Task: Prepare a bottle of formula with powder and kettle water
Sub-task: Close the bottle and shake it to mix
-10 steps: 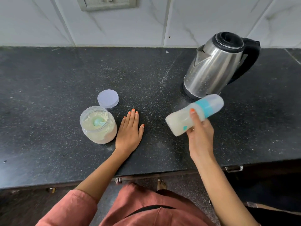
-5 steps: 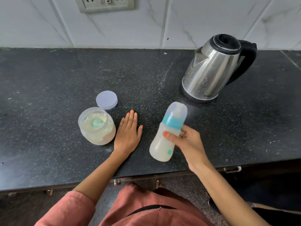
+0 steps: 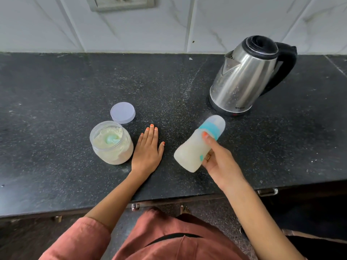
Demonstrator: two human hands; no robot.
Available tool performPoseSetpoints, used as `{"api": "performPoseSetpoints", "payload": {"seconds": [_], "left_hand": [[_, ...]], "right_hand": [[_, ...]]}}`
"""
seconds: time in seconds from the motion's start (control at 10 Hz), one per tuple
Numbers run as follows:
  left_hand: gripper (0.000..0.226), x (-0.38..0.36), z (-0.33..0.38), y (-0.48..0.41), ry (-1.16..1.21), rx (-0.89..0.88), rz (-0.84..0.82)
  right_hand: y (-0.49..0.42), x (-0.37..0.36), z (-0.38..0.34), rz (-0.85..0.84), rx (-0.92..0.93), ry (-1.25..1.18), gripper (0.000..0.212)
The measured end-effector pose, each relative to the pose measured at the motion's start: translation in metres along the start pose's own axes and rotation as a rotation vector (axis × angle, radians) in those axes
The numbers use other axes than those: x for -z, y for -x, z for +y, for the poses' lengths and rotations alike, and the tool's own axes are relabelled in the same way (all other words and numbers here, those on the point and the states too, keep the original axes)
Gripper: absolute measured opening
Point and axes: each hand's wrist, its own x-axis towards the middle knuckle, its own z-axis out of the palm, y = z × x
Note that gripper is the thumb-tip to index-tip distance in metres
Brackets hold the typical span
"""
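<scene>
The bottle (image 3: 195,147) is off the counter (image 3: 56,91), held tilted with its capped top up and to the right, toward the kettle (image 3: 242,76). It is filled with pale, milky liquid; a teal collar sits under a clear cap. The right hand (image 3: 219,162) is wrapped around the bottle's far side, thumb pressed across the front just below the collar. The other fingers are behind the body and cannot be seen, apart from a ring showing at its edge.

The left hand (image 3: 148,151) lies flat on the counter, palm down, fingers together, holding nothing. It is just beside the jar (image 3: 111,145) — whether the two touch cannot be told.

The jar stands open, near full of off-white powder, with a teal scoop (image 3: 112,140) partly sunk in it. Its lid (image 3: 123,112) lies flat on the counter just behind the jar, close but apart.

The kettle stands at the back right, lid shut, spout to the left, black handle to the right. Its base is near the bottle's cap in this view; depth between them cannot be judged. Nothing lies between bottle and kettle.

A wall socket (image 3: 120,2) is cut off at the top edge. Fine white specks mark the counter — powder or the stone's own grain, unclear. A rust-coloured sleeve (image 3: 78,239) shows at the bottom.
</scene>
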Motion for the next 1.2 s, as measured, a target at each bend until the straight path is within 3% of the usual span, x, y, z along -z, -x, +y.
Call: {"api": "performPoseSetpoints", "payload": {"seconds": [0.1,0.3,0.4,0.6,0.7,1.0,1.1,1.2], "left_hand": [[0.058,0.000,0.000,0.001,0.011,-0.001,-0.001],[0.058,0.000,0.000,0.000,0.017,0.000,-0.003],[0.058,0.000,-0.001,0.000,0.013,-0.003,0.001],[0.058,-0.001,-0.001,0.000,0.012,-0.003,0.001],[0.058,0.000,0.000,0.000,0.010,0.000,-0.002],[0.058,0.001,0.000,0.001,0.007,-0.001,-0.002],[0.058,0.001,0.000,0.001,0.005,0.000,-0.006],[0.058,0.000,0.000,0.001,0.006,-0.001,-0.003]], "right_hand": [[-0.003,-0.003,-0.010,0.038,-0.136,-0.252,0.023],[-0.003,-0.002,-0.023,0.057,-0.240,-0.360,0.050],[-0.003,0.003,-0.024,-0.001,-0.185,-0.285,0.034],[-0.003,0.010,-0.028,-0.259,-0.187,-0.270,0.038],[-0.002,0.011,-0.030,-0.352,-0.135,-0.275,0.060],[0.007,0.011,-0.041,-0.084,0.544,0.550,0.033],[0.005,0.012,-0.043,-0.039,0.586,0.427,0.033],[-0.001,0.013,-0.038,0.028,0.472,0.012,0.026]]}}
